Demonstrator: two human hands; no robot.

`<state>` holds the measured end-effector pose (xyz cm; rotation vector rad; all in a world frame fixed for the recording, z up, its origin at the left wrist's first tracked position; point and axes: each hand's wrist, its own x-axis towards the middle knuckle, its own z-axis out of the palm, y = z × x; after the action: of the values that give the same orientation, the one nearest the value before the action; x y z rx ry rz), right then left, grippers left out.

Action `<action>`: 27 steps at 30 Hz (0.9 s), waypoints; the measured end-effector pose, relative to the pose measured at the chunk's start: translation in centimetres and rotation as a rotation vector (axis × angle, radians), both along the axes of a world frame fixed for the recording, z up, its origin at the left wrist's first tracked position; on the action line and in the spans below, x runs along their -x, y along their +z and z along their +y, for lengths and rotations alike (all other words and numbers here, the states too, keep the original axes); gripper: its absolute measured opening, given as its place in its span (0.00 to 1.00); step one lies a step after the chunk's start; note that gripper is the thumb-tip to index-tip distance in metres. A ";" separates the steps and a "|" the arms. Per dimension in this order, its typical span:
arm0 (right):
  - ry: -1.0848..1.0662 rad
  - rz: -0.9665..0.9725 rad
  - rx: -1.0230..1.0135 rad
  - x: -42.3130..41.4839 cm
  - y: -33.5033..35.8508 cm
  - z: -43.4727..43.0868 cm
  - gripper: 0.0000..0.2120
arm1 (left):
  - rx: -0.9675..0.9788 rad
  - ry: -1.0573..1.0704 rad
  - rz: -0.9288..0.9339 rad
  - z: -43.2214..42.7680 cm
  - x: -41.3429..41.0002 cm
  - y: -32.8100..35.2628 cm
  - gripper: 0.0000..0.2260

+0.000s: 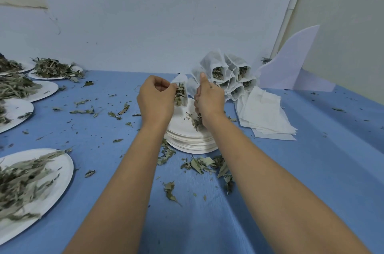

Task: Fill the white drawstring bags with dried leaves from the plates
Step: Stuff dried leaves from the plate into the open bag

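Observation:
Over a stack of white plates (187,141), my left hand (155,97) pinches the rim of a white drawstring bag (182,91) half full of dried leaves. My right hand (208,97) holds the bag's other side, thumb up, with a clump of dried leaves (198,121) gripped under its fingers. A few leaf bits lie on the top plate. Filled bags (227,75) lie piled behind my right hand, mouths facing me. Flat empty bags (264,114) are stacked to the right.
Several plates heaped with dried leaves (27,183) line the left side of the blue table (311,170). Loose leaves (199,165) are scattered around the plate stack. The wall stands close behind, with a white sheet (291,66) leaning at the back right.

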<state>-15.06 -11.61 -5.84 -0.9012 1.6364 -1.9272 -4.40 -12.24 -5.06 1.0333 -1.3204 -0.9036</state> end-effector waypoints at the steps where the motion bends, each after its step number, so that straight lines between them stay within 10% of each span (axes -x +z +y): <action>1: -0.013 -0.035 -0.005 -0.1 0.0 0.0 0.26 | 0.001 -0.010 -0.008 0.1 0.1 -0.1 0.09; 14: 0.223 -0.825 0.470 -0.4 2.2 2.2 0.19 | 0.052 0.016 -0.116 0.5 0.9 -0.7 0.04; 23: 0.176 -0.766 0.540 -1.6 2.5 1.2 0.20 | 0.037 -0.008 -0.298 1.3 1.4 0.4 0.02; 27: 0.086 -0.625 0.523 -1.3 2.7 0.7 0.21 | -0.162 -0.191 -0.101 0.9 1.0 1.1 0.07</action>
<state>-13.79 -10.90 -3.10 -0.4440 0.7415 -2.3024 -5.44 -11.30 -3.92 1.1028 -1.4674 -1.1288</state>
